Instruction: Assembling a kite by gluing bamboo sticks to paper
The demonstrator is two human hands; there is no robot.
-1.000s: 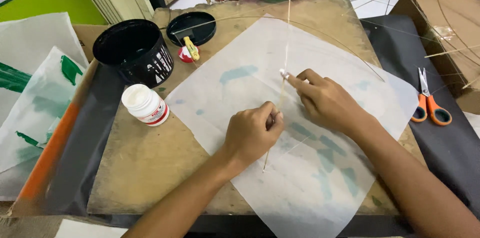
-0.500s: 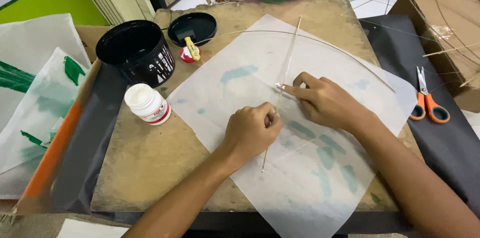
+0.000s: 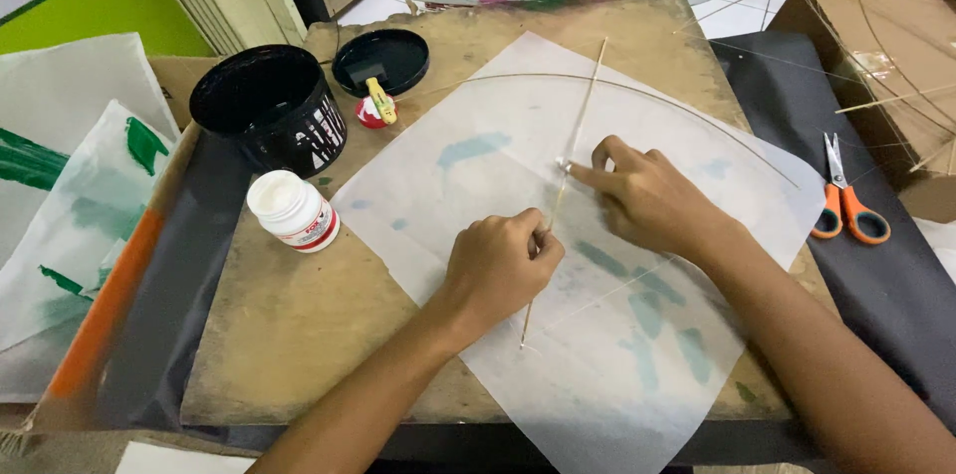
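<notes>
Two hands are seen: left [image 3: 498,270] and right [image 3: 647,200]. One translucent paper sheet [image 3: 637,335] is counted, two thin sticks, one straight [image 3: 583,106] and one bowed [image 3: 697,111], one black tub [image 3: 269,120], one lid [image 3: 380,62], one white jar [image 3: 292,209], one pair of scissors [image 3: 844,200].

Thin straight bamboo stick [image 3: 568,180] lies flat along the translucent white paper sheet [image 3: 597,265], running from the far edge toward me. I pinch its near part with my left hand [image 3: 498,265]; my right hand [image 3: 647,200] presses it down at mid-length. Curved bamboo strip [image 3: 637,91] arches across the stick's upper part. The sheet, lying flat, shows teal blotches.
</notes>
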